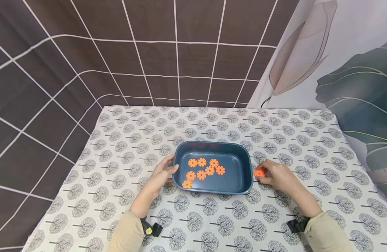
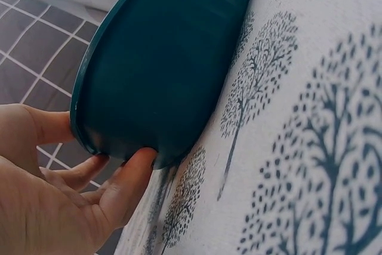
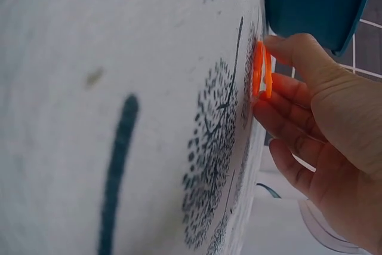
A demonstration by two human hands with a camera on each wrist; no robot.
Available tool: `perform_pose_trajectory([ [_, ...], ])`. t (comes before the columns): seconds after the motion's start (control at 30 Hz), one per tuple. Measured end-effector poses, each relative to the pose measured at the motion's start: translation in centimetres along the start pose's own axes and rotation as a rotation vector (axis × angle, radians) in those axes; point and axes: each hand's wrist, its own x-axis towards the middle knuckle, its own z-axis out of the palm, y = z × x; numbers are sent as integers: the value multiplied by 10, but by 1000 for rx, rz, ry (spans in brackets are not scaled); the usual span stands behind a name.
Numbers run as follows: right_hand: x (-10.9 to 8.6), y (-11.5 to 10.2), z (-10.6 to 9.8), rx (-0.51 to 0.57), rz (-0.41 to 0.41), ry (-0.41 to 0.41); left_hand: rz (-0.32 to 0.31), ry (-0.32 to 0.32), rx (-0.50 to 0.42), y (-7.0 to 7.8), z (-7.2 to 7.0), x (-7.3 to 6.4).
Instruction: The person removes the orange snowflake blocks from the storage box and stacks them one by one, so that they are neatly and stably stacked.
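Eight discs point(image 1: 201, 175) in the tub point(image 1: 236, 175), centre frame!
Left hand point(image 1: 160, 174) grips it; right hand point(image 1: 278, 175), centre right, pinches orange pieces point(image 1: 258, 173) not yet in.

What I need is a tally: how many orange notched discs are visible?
10: eight discs left to centre in the blue tray, two discs at the right hand; more may hide.

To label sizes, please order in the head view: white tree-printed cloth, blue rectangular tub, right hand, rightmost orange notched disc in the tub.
Largest: white cloth
Blue tub
Right hand
Smallest: rightmost orange disc
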Motion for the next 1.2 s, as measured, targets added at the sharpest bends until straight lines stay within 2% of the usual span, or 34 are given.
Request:
perform_pose_trajectory([
  [0.3,1,0,2,27,38,-15,-5,7,-10,-1,-1,0],
  [0.67,-1,2,2,79,50,-7,-7,10,-15,1,0,-2],
  [1.0,-6,5,-3,81,55,-20,-10,1,-12,2,1,-1],
  [1.1,-9,6,-5,82,36,7,-8,1,-6,2,1,-1],
  [1.2,-10,6,-7,82,-6,74,-10,4,-2,1,1,-1],
])
